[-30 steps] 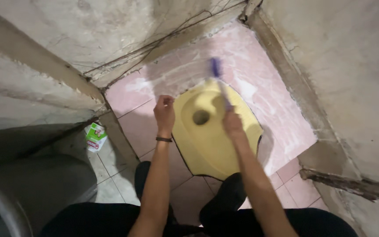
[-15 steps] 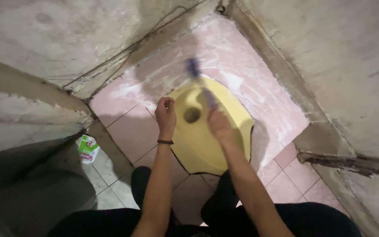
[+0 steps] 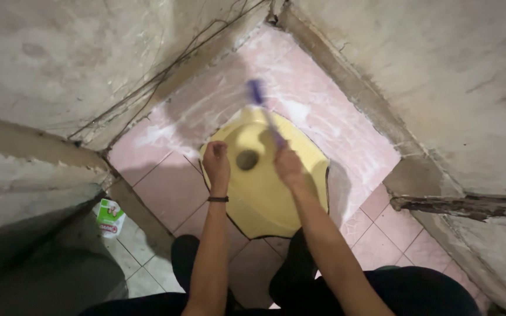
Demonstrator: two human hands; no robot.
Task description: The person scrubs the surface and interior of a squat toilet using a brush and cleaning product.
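At the centre of the frame the right hand (image 3: 289, 165) keeps a closed grip on a purple brush (image 3: 263, 109), whose blurred head lies at the far rim of the yellow squat toilet (image 3: 276, 199); the left hand (image 3: 216, 165) is curled into a fist over the pan's left edge. Wet pink floor tiles (image 3: 171, 187) surround the pan, hemmed by rough concrete walls (image 3: 428, 76) at upper left and right, with a small green-and-white packet (image 3: 110, 217) at lower left.

- The single head camera looked steeply down from standing height, forward over the person's own forearms and dark trousers at the bottom of the frame.
- It sat fairly near the yellow squat toilet (image 3: 265, 193) at centre, with the pink tiled floor (image 3: 171, 187) around it and concrete walls (image 3: 428, 70) filling both upper corners.
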